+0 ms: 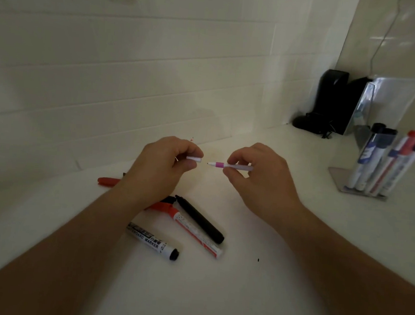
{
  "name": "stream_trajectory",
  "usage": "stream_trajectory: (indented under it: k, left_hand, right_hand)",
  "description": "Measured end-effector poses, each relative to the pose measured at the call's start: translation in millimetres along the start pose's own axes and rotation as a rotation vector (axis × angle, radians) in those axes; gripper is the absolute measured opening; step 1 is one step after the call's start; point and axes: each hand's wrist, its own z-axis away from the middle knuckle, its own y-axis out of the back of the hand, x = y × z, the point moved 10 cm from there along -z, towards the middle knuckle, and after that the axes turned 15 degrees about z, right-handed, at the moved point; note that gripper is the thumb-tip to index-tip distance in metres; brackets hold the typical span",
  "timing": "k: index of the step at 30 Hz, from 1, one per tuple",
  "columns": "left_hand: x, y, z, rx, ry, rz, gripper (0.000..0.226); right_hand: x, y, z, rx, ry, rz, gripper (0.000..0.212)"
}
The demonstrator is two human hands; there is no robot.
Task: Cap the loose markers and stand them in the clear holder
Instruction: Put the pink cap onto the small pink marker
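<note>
My right hand pinches a thin white marker with a pink collar, its bare tip pointing left. My left hand pinches its small white cap, open end facing the tip, a short gap between them. Below on the white counter lie a black marker with its tip bare, a red-and-white marker and a black-capped whiteboard marker. A red cap or marker lies left of my left wrist. At the right, the clear holder holds several capped markers standing upright.
A tiled wall runs along the back of the counter. In the far right corner stand a black device with cables and a shiny clear stand. A tiny dark speck lies on the counter.
</note>
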Motion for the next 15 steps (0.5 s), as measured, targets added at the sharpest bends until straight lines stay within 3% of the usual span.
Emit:
stream_trajectory:
  k: [15]
  left_hand:
    - [4.2, -9.2, 1.1, -0.043, 0.000, -0.031, 0.020]
  right_hand:
    - [-0.9, -1.3, -0.1, 0.019, 0.021, -0.045, 0.010]
